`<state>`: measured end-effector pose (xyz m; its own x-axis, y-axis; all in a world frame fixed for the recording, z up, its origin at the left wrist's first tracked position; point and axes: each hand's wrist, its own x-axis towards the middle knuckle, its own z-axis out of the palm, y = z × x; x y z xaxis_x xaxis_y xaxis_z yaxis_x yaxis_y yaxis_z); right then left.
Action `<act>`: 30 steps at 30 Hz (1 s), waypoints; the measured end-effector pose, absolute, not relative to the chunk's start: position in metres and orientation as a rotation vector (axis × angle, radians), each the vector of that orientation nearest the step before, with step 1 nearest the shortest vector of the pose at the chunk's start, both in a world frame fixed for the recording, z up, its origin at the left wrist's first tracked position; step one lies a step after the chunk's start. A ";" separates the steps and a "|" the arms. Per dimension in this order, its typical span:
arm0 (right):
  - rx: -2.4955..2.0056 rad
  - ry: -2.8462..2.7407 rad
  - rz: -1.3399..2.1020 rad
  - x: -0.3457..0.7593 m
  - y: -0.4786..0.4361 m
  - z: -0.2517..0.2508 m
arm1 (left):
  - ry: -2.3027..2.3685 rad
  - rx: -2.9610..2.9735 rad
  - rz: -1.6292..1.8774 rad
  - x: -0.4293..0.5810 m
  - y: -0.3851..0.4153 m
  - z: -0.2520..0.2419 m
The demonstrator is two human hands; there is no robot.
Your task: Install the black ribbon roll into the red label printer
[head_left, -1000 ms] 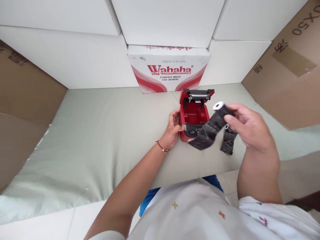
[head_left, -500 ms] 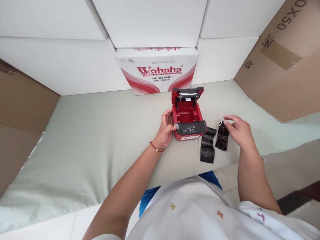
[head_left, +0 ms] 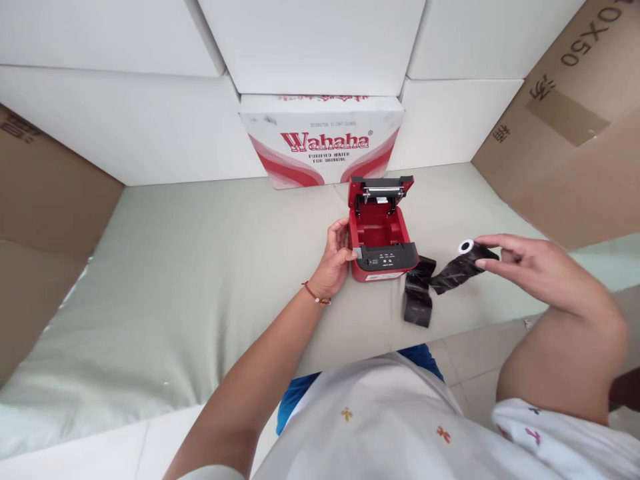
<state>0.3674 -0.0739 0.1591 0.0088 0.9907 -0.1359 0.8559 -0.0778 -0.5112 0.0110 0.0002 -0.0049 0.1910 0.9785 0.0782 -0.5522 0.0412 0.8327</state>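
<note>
A small red printer (head_left: pixel 382 227) with a black front panel sits on the cloth, its lid raised and its red inner bay exposed. My left hand (head_left: pixel 334 263) is closed on the printer's left side, thumb at the front corner and fingers partly hidden behind it. Off to the right, my right hand (head_left: pixel 543 267) pinches a roll of black paper (head_left: pixel 481 253) above the cloth, the white core facing the printer. From the roll a glossy black strip (head_left: pixel 417 308) unwinds down to the cloth, lying in folds against the printer's right front corner.
Pale green cloth (head_left: pixel 215 260) covers the work surface. Behind the printer stands a red and white Wahaha water box (head_left: pixel 325 143) against stacked white boxes (head_left: pixel 320 47). Brown cartons flank the surface on the left (head_left: pixel 45 233) and right (head_left: pixel 565 167).
My right hand has taken hold of the black roll and carried it up and to the right, stretching the strip out. My left hand stays on the printer. The view has shifted slightly.
</note>
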 end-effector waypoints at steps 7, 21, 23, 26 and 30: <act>-1.592 -2.314 0.706 0.286 -0.040 0.196 | 0.619 0.885 1.294 0.011 0.001 -0.002; -1.913 -2.535 0.167 0.182 0.030 0.137 | 0.614 0.891 1.312 0.013 0.001 -0.003; -1.873 -2.536 0.197 0.183 0.035 0.131 | 0.613 0.886 1.306 0.012 0.001 -0.002; -1.731 -2.461 0.274 0.190 0.031 0.128 | 0.610 0.898 1.298 0.012 0.000 -0.002; -1.378 -2.302 0.435 0.210 -0.006 0.130 | 0.616 0.920 1.301 0.012 -0.001 -0.002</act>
<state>0.2100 -0.0061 0.1301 -0.4203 0.8866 0.1931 0.7551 0.4598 -0.4674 0.0116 -0.0009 -0.0016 0.1924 0.9752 0.1090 -0.5338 0.0108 0.8456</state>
